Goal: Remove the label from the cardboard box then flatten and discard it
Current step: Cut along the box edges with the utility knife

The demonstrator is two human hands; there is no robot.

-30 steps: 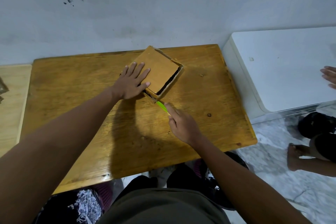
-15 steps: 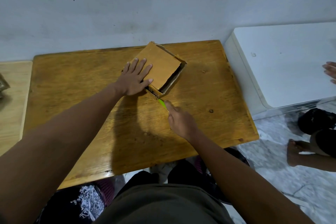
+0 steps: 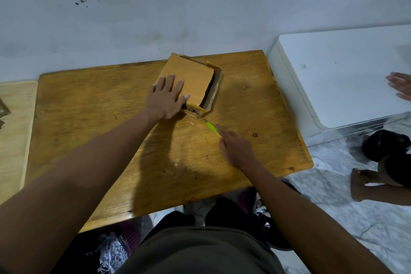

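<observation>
The cardboard box (image 3: pixel 193 82) is lying on the far middle part of the wooden bench (image 3: pixel 93 118), close to the wall (image 3: pixel 200 6), with its top flap partly raised along the right side so that a dark gap is showing. The left hand (image 3: pixel 167 98) is pressing flat on the near left part of the box top, its fingers (image 3: pixel 170 81) spread wide and holding nothing. The right hand (image 3: pixel 236 148) is gripping a green-handled cutter (image 3: pixel 211 127), fingers closed round the handle; the tool's tip is pointing at the near corner of the box, where dark torn material is showing. Whether the tip is touching the cardboard cannot be told. To the right of the bench a white cabinet (image 3: pixel 333 78) is standing, and another person's hand (image 3: pixel 400 87) is resting on its top.
</observation>
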